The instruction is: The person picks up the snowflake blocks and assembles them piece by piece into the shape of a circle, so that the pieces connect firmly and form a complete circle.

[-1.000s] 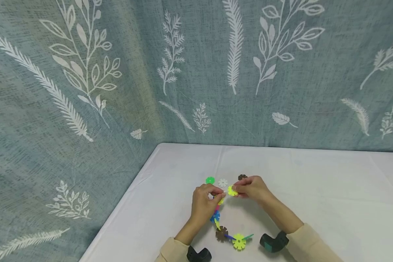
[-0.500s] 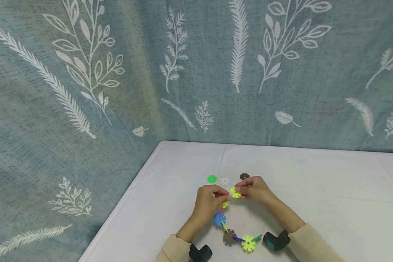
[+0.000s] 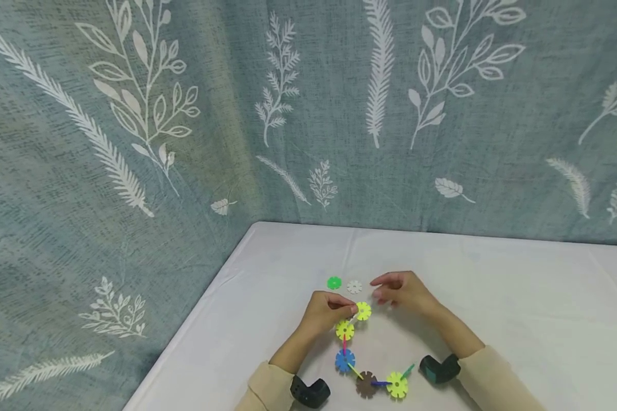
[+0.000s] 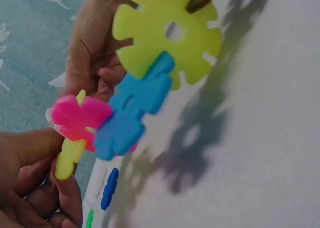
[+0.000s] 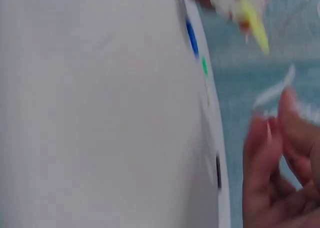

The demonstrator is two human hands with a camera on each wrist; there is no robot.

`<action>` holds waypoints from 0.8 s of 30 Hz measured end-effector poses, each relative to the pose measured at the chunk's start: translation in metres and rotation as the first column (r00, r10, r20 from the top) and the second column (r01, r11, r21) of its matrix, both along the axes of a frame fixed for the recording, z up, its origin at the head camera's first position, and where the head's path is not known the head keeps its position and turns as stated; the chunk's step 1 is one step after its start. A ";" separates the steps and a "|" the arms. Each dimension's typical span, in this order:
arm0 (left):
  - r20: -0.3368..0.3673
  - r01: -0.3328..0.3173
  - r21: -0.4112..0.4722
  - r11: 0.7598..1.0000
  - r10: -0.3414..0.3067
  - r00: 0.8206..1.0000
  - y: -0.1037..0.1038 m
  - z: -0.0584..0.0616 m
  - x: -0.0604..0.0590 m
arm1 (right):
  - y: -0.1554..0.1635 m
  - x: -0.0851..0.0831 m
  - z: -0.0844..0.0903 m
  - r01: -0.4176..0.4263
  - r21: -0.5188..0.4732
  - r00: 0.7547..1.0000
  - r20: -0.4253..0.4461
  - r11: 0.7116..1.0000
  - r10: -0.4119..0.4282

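The right wrist view was badly blurred, so the right hand (image 5: 280,168) showed only as smeared fingertips cut off by the lower right edge, and whether it held anything could not be told. In the left wrist view the yellow disc (image 4: 167,32) ran off the top edge, and the left hand (image 4: 30,178) was cropped at the lower left corner.

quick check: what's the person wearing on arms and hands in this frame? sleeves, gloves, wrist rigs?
Both hands bare, no gloves or rings visible: left hand, right hand. Cream long sleeves on both arms, left sleeve and right sleeve. Each wrist carries a dark, blocky camera: left wrist camera is black, right wrist camera shows a teal-green tint. No cables visible.
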State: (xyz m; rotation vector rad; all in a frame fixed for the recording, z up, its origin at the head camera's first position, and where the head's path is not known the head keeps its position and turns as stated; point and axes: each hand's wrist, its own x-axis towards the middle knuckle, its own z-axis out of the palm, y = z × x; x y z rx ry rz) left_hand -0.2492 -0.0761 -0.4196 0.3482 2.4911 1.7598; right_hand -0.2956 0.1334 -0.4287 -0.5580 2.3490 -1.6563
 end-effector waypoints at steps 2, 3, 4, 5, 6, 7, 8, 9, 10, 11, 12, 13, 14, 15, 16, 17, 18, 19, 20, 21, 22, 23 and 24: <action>0.033 -0.022 -0.003 1.000 0.022 0.999 0.001 0.007 0.005 | 0.007 -0.006 0.000 0.098 0.063 0.992 -0.082 0.993 -0.093; 0.043 -0.032 -0.008 0.999 0.032 0.999 0.001 0.009 0.007 | 0.011 -0.009 0.000 0.148 0.105 0.983 -0.121 0.983 -0.135; 0.050 -0.039 -0.014 0.999 0.040 0.998 0.002 0.011 0.008 | 0.013 -0.012 -0.001 0.185 0.147 0.975 -0.152 0.972 -0.163; 0.056 -0.045 -0.019 0.999 0.046 0.997 0.002 0.012 0.009 | 0.015 -0.015 -0.001 0.208 0.189 0.969 -0.174 0.960 -0.176; 0.057 -0.051 -0.020 0.998 0.052 0.997 0.002 0.012 0.010 | 0.016 -0.017 -0.002 0.221 0.234 0.965 -0.195 0.947 -0.177; 0.063 -0.058 -0.015 0.998 0.059 0.996 0.002 0.009 0.009 | 0.017 -0.019 -0.003 0.225 0.268 0.964 -0.202 0.937 -0.174; 0.066 -0.065 -0.011 0.998 0.065 0.996 0.002 0.007 0.008 | 0.017 -0.020 -0.004 0.225 0.293 0.964 -0.203 0.929 -0.169; 0.067 -0.070 -0.007 0.998 0.070 0.995 0.001 0.003 0.007 | 0.017 -0.021 -0.005 0.225 0.307 0.965 -0.201 0.925 -0.168; 0.073 -0.074 0.001 0.997 0.074 0.995 0.001 0.000 0.006 | 0.018 -0.022 -0.006 0.225 0.319 0.966 -0.197 0.921 -0.167; 0.080 -0.078 0.009 0.997 0.077 0.994 0.001 -0.002 0.005 | 0.018 -0.022 -0.006 0.227 0.327 0.966 -0.192 0.917 -0.171; 0.086 -0.080 0.016 0.997 0.078 0.993 0.001 -0.004 0.004 | 0.018 -0.023 -0.008 0.230 0.337 0.966 -0.196 0.913 -0.170; 0.093 -0.082 0.021 0.996 0.080 0.992 0.000 -0.006 0.003 | 0.018 -0.023 -0.008 0.235 0.341 0.965 -0.194 0.910 -0.177; 0.101 -0.085 0.024 0.996 0.082 0.992 0.000 -0.007 0.002 | 0.018 -0.023 -0.009 0.235 0.343 0.964 -0.202 0.910 -0.173; 0.106 -0.086 0.029 0.996 0.082 0.991 0.000 -0.008 0.001 | 0.018 -0.023 -0.010 0.241 0.342 0.962 -0.211 0.908 -0.175; 0.116 -0.090 0.035 0.995 0.085 0.990 -0.001 -0.009 0.001 | 0.018 -0.023 -0.011 0.245 0.344 0.959 -0.225 0.906 -0.174; 0.124 -0.093 0.040 0.995 0.087 0.988 -0.001 -0.009 0.000 | 0.018 -0.024 -0.011 0.249 0.339 0.956 -0.236 0.907 -0.174; 0.132 -0.096 0.045 0.994 0.089 0.987 -0.001 -0.010 0.000 | 0.018 -0.024 -0.011 0.249 0.332 0.954 -0.247 0.910 -0.171; 0.137 -0.099 0.045 0.994 0.091 0.986 -0.001 -0.010 -0.001 | 0.018 -0.024 -0.012 0.248 0.317 0.953 -0.248 0.915 -0.173; 0.145 -0.104 0.046 0.994 0.096 0.985 -0.001 -0.010 -0.001 | 0.018 -0.023 -0.012 0.248 0.306 0.952 -0.251 0.919 -0.173; 0.149 -0.108 0.047 0.993 0.100 0.984 -0.002 -0.010 -0.002 | 0.018 -0.023 -0.011 0.251 0.295 0.951 -0.252 0.922 -0.178; 0.156 -0.114 0.048 0.992 0.105 0.982 -0.002 -0.010 -0.002 | 0.018 -0.022 -0.011 0.246 0.285 0.952 -0.251 0.926 -0.176; 0.157 -0.116 0.047 0.992 0.107 0.982 -0.002 -0.009 -0.002 | 0.018 -0.020 -0.010 0.237 0.271 0.954 -0.245 0.933 -0.171; 0.157 -0.118 0.048 0.992 0.109 0.981 -0.002 -0.009 -0.002 | 0.018 -0.018 -0.008 0.220 0.261 0.957 -0.243 0.940 -0.156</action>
